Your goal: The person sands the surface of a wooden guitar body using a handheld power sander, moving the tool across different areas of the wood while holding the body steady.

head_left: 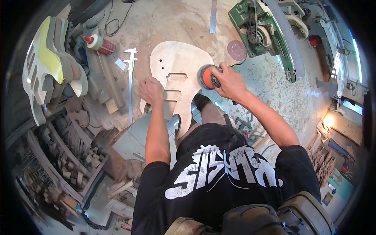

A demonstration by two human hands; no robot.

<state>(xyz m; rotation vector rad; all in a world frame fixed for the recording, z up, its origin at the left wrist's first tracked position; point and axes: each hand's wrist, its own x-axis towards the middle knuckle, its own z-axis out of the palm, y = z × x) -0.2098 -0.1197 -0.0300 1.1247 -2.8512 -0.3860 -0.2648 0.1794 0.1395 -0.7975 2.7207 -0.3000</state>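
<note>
Guitar body (186, 58) of pale wood, in the head view, overhangs the worktop's (188, 23) near edge. The left hand (152, 91) rests on its left side; whether gripping, I cannot tell. The right hand (230, 81) grips an orange-and-black orbital sander (206, 77) at its right edge.

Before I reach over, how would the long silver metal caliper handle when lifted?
The silver metal caliper is probably stiff, judging by its long straight beam. Lying flat, it seems unlikely to roll, though its shiny surface may feel slippery.
</note>
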